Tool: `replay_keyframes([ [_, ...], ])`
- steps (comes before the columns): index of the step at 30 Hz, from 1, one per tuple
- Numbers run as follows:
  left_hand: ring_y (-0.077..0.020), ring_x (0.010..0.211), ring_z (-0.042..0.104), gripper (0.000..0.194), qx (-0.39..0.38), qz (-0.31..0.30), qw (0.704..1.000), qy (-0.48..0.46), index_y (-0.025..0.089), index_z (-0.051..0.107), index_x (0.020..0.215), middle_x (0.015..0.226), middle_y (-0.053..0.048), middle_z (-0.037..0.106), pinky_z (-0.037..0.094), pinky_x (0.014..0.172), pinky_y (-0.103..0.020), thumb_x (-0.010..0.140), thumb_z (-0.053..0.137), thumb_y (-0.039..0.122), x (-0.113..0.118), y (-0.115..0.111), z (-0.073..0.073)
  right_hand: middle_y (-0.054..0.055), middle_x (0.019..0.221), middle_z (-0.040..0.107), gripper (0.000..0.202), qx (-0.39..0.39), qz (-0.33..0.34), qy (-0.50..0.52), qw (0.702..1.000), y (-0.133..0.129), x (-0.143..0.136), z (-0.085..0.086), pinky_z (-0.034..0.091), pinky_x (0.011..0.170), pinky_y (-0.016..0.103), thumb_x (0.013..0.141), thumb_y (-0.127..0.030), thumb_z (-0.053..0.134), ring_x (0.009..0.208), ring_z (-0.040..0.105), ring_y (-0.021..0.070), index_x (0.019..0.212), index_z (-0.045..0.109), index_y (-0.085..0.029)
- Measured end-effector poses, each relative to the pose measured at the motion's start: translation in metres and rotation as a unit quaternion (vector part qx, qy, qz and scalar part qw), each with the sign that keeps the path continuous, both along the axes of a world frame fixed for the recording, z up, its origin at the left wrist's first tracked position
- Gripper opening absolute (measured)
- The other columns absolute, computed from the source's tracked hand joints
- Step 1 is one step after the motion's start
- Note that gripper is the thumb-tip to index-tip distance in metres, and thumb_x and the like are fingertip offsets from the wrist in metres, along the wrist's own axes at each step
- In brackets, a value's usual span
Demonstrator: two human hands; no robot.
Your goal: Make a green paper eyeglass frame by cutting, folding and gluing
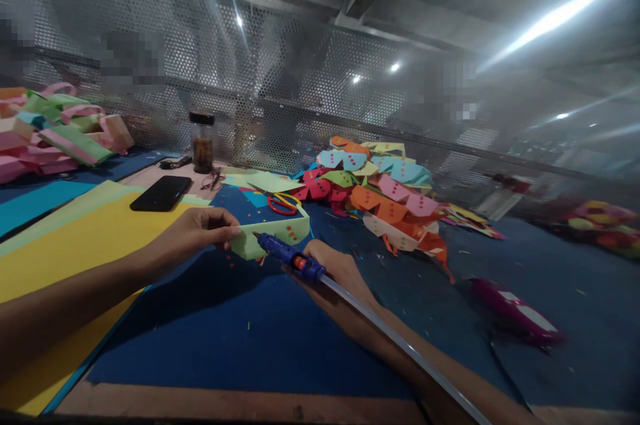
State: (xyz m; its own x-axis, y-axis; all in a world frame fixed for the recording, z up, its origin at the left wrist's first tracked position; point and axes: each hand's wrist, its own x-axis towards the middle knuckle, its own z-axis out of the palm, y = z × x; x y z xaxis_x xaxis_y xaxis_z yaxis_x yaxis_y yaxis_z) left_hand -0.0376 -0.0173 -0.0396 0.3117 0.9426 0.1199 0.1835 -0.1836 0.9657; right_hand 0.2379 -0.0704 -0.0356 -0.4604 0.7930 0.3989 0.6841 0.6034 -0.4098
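Note:
My left hand [213, 228] pinches the left end of a pale green paper mask [296, 232] with small orange-red squares on it. In my right hand [333, 265] is a blue glue gun [287, 254], with a long clear glue stick [400, 340] coming out of its back. The gun's tip points left and lies over the mask near my left fingers; whether it touches the paper I cannot tell. Just behind the mask are scissors [284, 204] with red and yellow handles.
Yellow sheets [65, 245] and a black phone [161, 193] lie left. Behind stand a dark-lidded jar [203, 145] and a mesh partition [210, 72]. Colourful paper masks [385, 208] are heaped right of centre; a purple object [517, 312] lies far right. Folded paper pieces [75, 138] fill the back left.

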Motion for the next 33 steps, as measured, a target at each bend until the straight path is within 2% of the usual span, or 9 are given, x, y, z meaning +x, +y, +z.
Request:
replay_keyframes([
  [7, -0.0112, 0.064, 0.056, 0.024, -0.002, 0.002, 1.0, -0.013, 0.019, 0.07, 0.075, 0.066, 0.002, 0.063, 0.043, 0.063, -0.023, 0.077, 0.076, 0.042, -0.0004, -0.0008, -0.0001, -0.001, 0.077, 0.058, 0.022, -0.005, 0.003, 0.002, 1.0, 0.0, 0.0013, -0.0006, 0.03, 0.057, 0.025, 0.097, -0.035, 0.054, 0.063, 0.05, 0.013, 0.081, 0.051, -0.021],
  [15, -0.0121, 0.063, 0.057, 0.023, -0.007, -0.004, 1.0, -0.014, 0.019, 0.071, 0.077, 0.067, 0.001, 0.064, 0.044, 0.063, -0.025, 0.078, 0.075, 0.041, -0.0006, 0.0005, -0.0004, -0.002, 0.074, 0.054, 0.022, 0.002, 0.005, 0.002, 1.0, -0.0001, 0.0002, -0.0003, 0.028, 0.056, 0.025, 0.095, -0.031, 0.054, 0.06, 0.046, 0.0119, 0.078, 0.046, -0.021],
  [22, -0.0121, 0.063, 0.057, 0.022, -0.006, -0.007, 1.0, -0.016, 0.019, 0.071, 0.076, 0.066, 0.001, 0.063, 0.045, 0.063, -0.025, 0.078, 0.075, 0.041, -0.0004, 0.0002, 0.0002, -0.002, 0.071, 0.053, 0.025, 0.0, -0.005, -0.008, 1.0, -0.001, -0.0015, 0.0028, 0.026, 0.054, 0.026, 0.097, -0.036, 0.05, 0.057, 0.045, 0.012, 0.077, 0.044, -0.022],
  [33, -0.0129, 0.061, 0.056, 0.022, 0.003, 0.005, 1.0, -0.016, 0.019, 0.071, 0.073, 0.064, 0.001, 0.063, 0.045, 0.061, -0.025, 0.075, 0.076, 0.04, 0.0012, -0.001, 0.0022, -0.003, 0.071, 0.053, 0.023, 0.009, -0.014, -0.018, 1.0, -0.0012, -0.0005, 0.0018, 0.026, 0.054, 0.025, 0.095, -0.034, 0.051, 0.058, 0.045, 0.0124, 0.077, 0.043, -0.022],
])
